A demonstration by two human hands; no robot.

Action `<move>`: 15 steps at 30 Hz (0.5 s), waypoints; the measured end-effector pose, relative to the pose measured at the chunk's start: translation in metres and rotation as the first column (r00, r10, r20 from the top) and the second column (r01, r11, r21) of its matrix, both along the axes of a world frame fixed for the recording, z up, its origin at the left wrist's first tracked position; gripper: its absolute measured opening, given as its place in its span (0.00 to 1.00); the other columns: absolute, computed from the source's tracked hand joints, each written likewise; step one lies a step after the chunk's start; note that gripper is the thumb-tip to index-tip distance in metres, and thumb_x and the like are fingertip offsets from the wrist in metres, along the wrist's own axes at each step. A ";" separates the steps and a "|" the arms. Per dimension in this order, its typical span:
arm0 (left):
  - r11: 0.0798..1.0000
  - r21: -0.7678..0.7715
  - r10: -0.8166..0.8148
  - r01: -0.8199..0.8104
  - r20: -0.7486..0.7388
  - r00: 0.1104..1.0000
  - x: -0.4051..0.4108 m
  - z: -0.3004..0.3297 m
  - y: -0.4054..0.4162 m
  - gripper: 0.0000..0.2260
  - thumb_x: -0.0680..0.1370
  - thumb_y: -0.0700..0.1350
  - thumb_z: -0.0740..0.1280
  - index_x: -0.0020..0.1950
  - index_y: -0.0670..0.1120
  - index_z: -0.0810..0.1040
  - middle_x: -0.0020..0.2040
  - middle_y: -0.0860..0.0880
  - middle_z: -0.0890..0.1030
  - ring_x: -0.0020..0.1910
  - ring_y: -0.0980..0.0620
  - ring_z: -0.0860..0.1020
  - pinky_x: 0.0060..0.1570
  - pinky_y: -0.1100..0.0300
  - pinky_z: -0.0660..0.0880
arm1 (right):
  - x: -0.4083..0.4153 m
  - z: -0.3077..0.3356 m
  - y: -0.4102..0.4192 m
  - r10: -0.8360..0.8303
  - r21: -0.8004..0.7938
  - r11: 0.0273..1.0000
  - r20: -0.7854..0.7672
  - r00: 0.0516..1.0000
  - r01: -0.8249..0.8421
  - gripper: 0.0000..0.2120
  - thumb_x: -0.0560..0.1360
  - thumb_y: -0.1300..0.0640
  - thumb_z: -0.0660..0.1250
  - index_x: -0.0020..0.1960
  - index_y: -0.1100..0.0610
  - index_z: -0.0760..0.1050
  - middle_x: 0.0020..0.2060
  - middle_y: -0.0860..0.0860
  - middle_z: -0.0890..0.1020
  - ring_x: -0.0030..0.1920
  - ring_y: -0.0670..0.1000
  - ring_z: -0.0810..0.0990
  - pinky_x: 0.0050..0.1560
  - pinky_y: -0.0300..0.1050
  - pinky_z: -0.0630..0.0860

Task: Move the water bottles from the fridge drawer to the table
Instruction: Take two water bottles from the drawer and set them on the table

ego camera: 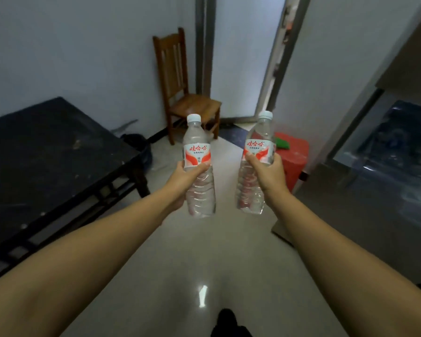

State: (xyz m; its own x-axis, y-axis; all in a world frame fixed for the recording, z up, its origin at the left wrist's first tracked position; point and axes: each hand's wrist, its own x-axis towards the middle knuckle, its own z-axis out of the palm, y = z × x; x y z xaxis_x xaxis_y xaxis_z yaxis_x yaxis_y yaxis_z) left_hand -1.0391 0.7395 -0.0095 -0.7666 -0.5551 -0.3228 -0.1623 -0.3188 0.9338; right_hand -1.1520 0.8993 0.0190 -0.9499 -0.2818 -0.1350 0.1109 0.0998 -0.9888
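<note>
Midway, by the look of it: two water bottles out of the fridge and in the air, none on the tabletop (46,152) yet. Left hand (182,177) wrapped round the left bottle (198,166) at its middle, right hand (269,173) closed round the right bottle (255,164) likewise, both upright, caps on, held over the floor (204,251) between the dark tabletop at left and the open fridge drawer (394,152) at right (contents too blurred to count). Left to do, judging from this: turn left, set both down, check the drawer for more.
</note>
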 end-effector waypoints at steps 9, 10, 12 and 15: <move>0.898 0.012 0.441 -0.441 -0.031 0.897 0.126 0.008 -0.086 0.39 0.61 0.55 0.78 0.68 0.44 0.70 0.58 0.42 0.81 0.54 0.43 0.82 0.57 0.43 0.78 | 0.060 0.005 -0.154 0.500 0.060 0.866 -0.051 0.864 -0.497 0.27 0.73 0.50 0.71 0.67 0.56 0.65 0.55 0.52 0.78 0.52 0.52 0.80 0.55 0.50 0.79; 0.880 0.020 0.475 -0.475 -0.032 0.879 0.137 0.006 -0.090 0.37 0.63 0.54 0.78 0.68 0.44 0.70 0.58 0.42 0.81 0.54 0.43 0.82 0.57 0.43 0.78 | 0.067 0.005 -0.165 0.532 0.064 0.846 -0.052 0.845 -0.529 0.27 0.74 0.50 0.71 0.67 0.56 0.65 0.55 0.52 0.78 0.51 0.51 0.80 0.53 0.48 0.79; 0.812 0.042 0.583 -0.582 -0.028 0.812 0.170 0.003 -0.102 0.38 0.63 0.54 0.78 0.69 0.44 0.69 0.58 0.42 0.81 0.54 0.43 0.82 0.57 0.43 0.77 | 0.093 0.003 -0.197 0.618 0.082 0.786 -0.051 0.785 -0.613 0.26 0.74 0.51 0.70 0.68 0.56 0.65 0.55 0.52 0.78 0.52 0.51 0.80 0.49 0.44 0.78; 0.710 0.048 0.704 -0.703 -0.008 0.710 0.220 -0.004 -0.122 0.36 0.65 0.52 0.78 0.68 0.44 0.68 0.58 0.42 0.81 0.54 0.43 0.82 0.56 0.45 0.78 | 0.136 0.000 -0.241 0.708 0.102 0.706 -0.065 0.704 -0.701 0.25 0.74 0.50 0.70 0.67 0.56 0.65 0.55 0.52 0.78 0.53 0.52 0.80 0.54 0.48 0.78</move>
